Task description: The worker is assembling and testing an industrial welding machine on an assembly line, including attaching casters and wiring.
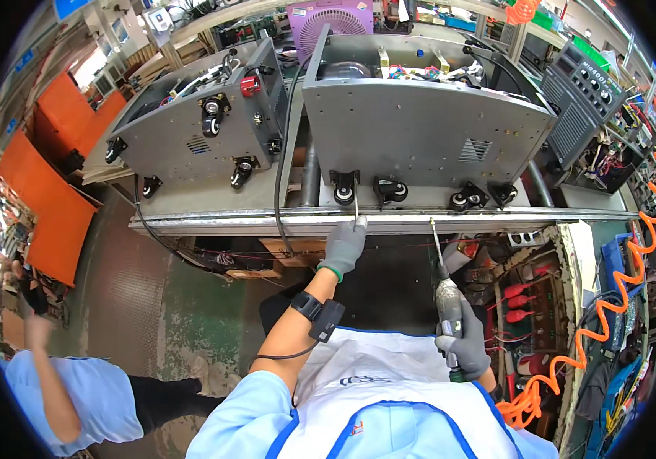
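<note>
A grey metal cabinet [427, 130] lies on its side on the bench in front of me, its open top showing wires. Black swivel casters run along its lower edge, among them one caster [345, 187] at the left and another caster [468, 196] at the right. My left hand [345, 246], in a grey glove, is closed around a thin metal rod-like tool [356, 205] whose far end reaches up beside the left caster. Held in my gloved right hand [467, 342] is a power screwdriver [448, 298], its long bit pointing up toward the bench edge, apart from the casters.
A second grey cabinet [198, 130] with casters stands at left. An orange coiled air hose [611, 306] hangs along the right side. Below the bench sits a bin [523, 306] with red-handled items. Another person [91, 398] stands at lower left. A purple fan [329, 27] is behind.
</note>
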Demonstrator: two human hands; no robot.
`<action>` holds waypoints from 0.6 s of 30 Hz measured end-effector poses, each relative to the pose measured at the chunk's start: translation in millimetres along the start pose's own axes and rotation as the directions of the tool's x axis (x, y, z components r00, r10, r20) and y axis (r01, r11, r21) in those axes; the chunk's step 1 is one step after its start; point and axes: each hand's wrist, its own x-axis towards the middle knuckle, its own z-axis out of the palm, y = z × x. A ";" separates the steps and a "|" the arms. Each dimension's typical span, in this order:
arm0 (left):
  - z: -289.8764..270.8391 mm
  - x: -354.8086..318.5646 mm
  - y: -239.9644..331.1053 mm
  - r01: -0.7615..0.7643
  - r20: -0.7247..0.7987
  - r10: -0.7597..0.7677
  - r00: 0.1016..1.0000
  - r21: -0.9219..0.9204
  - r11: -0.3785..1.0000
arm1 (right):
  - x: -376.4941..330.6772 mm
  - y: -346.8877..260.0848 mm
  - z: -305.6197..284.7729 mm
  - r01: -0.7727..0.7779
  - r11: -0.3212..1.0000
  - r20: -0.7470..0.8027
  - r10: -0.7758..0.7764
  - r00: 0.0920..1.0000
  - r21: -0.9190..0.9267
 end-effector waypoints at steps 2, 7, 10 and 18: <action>-1.1 -5.9 9.1 -0.104 -0.113 0.138 0.984 0.271 0.957 | 1.7 0.7 -1.4 -0.012 1.000 0.005 0.012 1.000 0.026; 6.2 4.0 -0.8 -0.136 -0.141 0.214 0.967 0.425 0.895 | 7.4 3.0 4.7 0.007 1.000 0.026 -0.006 1.000 -0.013; 9.3 16.8 -10.8 -0.217 -0.199 0.288 0.937 0.315 0.924 | 11.6 3.5 10.1 -0.011 1.000 0.061 0.013 0.998 -0.023; -24.2 2.1 31.9 0.382 0.389 -0.123 0.913 -0.706 0.597 | 17.9 -8.3 17.1 0.096 0.990 0.103 -0.085 0.991 -0.107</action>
